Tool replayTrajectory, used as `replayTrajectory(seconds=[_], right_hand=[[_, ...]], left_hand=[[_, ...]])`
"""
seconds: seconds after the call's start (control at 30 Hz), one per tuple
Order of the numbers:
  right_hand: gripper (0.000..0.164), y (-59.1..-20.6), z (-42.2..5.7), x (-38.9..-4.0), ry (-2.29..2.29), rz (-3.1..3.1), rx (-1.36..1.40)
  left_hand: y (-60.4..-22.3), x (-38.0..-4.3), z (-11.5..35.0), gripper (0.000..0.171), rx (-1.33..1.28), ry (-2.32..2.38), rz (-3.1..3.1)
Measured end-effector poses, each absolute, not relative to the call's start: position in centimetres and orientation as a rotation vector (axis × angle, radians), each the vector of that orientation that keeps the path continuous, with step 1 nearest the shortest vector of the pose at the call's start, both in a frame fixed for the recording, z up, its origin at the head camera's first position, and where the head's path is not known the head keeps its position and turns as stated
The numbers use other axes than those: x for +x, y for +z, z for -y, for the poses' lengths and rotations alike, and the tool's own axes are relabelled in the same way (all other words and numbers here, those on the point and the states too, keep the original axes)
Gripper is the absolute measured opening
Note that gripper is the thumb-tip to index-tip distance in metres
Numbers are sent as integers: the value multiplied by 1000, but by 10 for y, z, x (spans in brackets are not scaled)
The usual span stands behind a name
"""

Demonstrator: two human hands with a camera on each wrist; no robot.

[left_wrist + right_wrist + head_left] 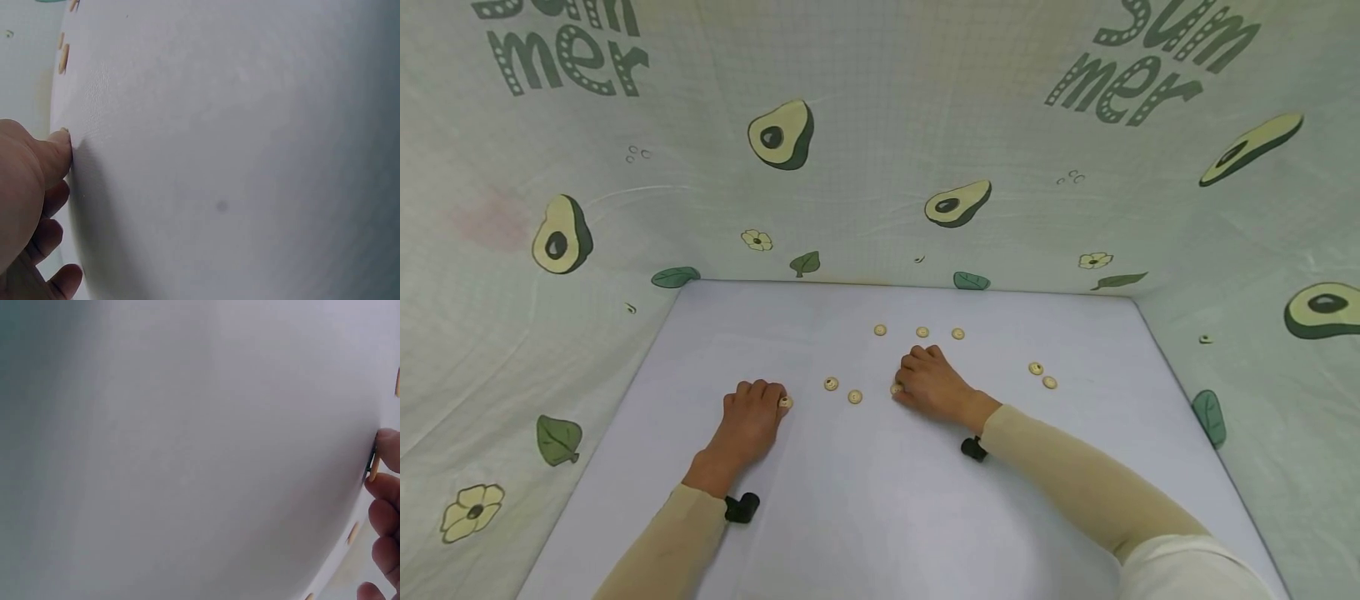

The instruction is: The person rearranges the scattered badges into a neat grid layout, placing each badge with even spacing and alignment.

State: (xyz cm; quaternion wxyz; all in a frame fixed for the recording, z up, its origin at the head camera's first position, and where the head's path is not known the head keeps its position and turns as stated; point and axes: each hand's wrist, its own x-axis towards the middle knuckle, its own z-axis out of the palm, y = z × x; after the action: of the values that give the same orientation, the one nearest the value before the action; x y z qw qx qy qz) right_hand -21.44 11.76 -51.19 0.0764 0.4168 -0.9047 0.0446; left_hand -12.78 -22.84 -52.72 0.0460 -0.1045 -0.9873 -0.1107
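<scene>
My left hand (pixel 752 421) is low over the white table at left, its thumb and finger pinching a small round tan wooden button (pixel 786 402). In the left wrist view the thumb (pixel 57 153) and curled fingers show, while that button is hidden. Right of centre, my right hand (pixel 934 385) grips another wooden button (pixel 897 388) at its edges. The right wrist view has this button (pixel 375 465) tilted on edge between thumb and index finger, close to the tabletop. Between the hands lie two more buttons, one nearer the left (pixel 831 383) and one nearer the right (pixel 855 397).
Three buttons form a row behind the right hand, the middle button (pixel 922 332) among them. Two more, including a front button (pixel 1050 382), lie close together at right. A pale cloth (pixel 865 150) printed with avocados rises behind and beside the white tabletop (pixel 865 508).
</scene>
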Motion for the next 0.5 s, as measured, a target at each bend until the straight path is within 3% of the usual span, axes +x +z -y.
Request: replayTrajectory(seconds=[0.5], right_hand=[[18,-506,-130,-220,130,2683,1187]], left_hand=[[-525,-126,228,19,-323,-339,3007]])
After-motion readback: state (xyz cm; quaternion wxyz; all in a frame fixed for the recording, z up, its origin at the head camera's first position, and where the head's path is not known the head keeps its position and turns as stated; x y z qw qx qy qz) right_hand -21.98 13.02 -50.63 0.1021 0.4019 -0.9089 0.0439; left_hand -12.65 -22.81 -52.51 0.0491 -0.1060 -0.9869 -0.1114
